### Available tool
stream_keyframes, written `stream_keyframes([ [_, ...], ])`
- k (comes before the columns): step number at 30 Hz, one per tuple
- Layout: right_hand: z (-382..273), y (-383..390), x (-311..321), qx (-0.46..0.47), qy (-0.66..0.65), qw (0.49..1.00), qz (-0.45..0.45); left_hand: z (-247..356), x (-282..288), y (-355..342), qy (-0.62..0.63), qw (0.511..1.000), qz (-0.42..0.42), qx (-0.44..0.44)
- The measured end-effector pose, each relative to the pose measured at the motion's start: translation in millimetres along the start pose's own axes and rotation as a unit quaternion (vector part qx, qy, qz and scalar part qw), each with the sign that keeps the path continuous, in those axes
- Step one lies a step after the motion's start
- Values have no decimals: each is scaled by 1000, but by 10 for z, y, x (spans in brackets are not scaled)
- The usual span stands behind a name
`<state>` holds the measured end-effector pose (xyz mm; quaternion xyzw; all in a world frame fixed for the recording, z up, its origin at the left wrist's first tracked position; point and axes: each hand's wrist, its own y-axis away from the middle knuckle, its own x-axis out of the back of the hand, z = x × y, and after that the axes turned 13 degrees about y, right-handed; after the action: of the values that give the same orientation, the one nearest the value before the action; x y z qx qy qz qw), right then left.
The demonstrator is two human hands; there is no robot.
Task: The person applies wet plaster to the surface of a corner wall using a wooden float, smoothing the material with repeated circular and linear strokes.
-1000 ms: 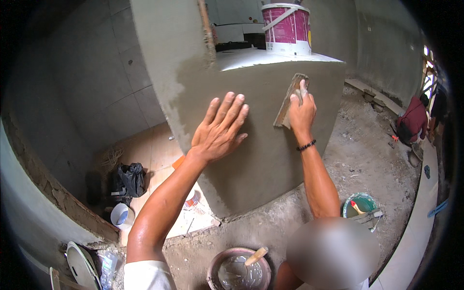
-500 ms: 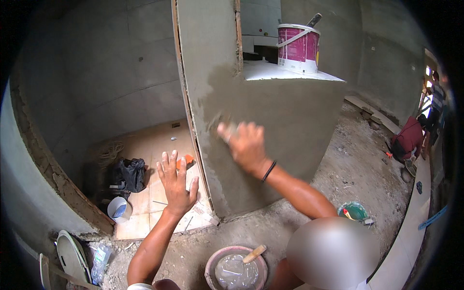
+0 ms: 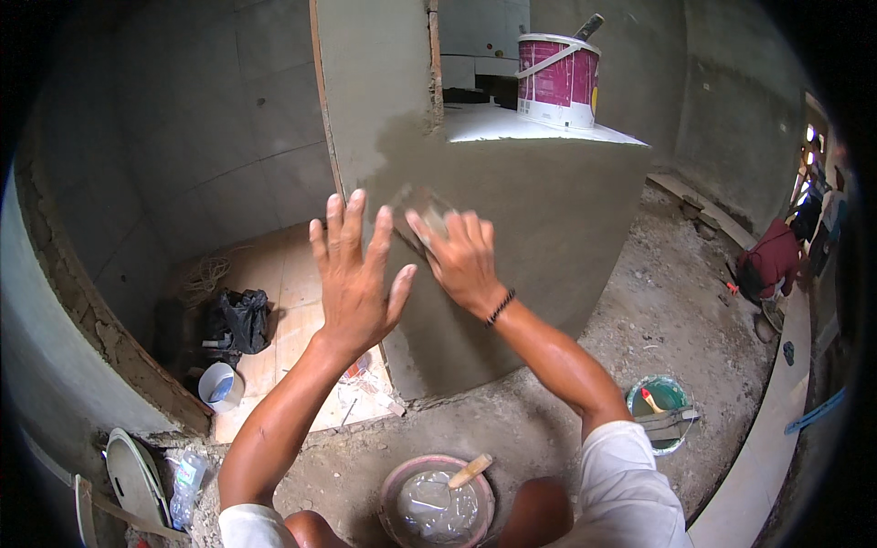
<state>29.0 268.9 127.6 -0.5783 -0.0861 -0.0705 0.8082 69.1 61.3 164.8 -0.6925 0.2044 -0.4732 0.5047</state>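
Observation:
My right hand (image 3: 464, 265) is closed round a flat plastering trowel (image 3: 435, 206), its blade against the wet grey plaster of a low wall (image 3: 539, 237). Fingers partly hide the tool, and motion blurs it a little. My left hand (image 3: 356, 283) is raised just left of it, empty, fingers spread in front of the wall's left edge. Whether its fingertips touch the plaster I cannot tell. Below, between my knees, stands a round pinkish basin (image 3: 393, 498) of wet grey mix with a wooden-handled tool (image 3: 470, 470) lying in it.
A purple and white bucket (image 3: 559, 82) stands on the wall's white top. On the floor to the right is a green tub (image 3: 660, 393) with tools. A black bag (image 3: 242, 320) and a white pail (image 3: 220, 387) lie left. Another person (image 3: 775, 260) crouches far right.
My left hand has moved up and right, closer to my right hand. The trowel has shifted slightly on the wall. The view has tilted a little, and a blurred round shape at lower right is gone.

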Motion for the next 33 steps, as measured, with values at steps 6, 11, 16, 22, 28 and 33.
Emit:
stream_keyframes([
  [6, 756, -449, 137, -210, 37, 977, -22, -98, 92, -229, -51, 998, 7, -26],
  [11, 367, 23, -2, -192, 15, 980, -47, -156, 74, -146, -55, 998, 8, 11],
  [16, 684, -709, 141, -202, 38, 979, -3, -92, 30, -230, -44, 999, -19, -1],
  [22, 473, -235, 30, -240, 9, 970, -29, -116, 255, 38, -49, 998, -30, 32],
  [28, 907, -649, 112, -298, -2, 954, 32, -146, 261, 321, -43, 996, -50, 53],
  [33, 328, -41, -77, -325, -39, 945, -7, -201, 302, 548, -39, 994, -56, 85],
])
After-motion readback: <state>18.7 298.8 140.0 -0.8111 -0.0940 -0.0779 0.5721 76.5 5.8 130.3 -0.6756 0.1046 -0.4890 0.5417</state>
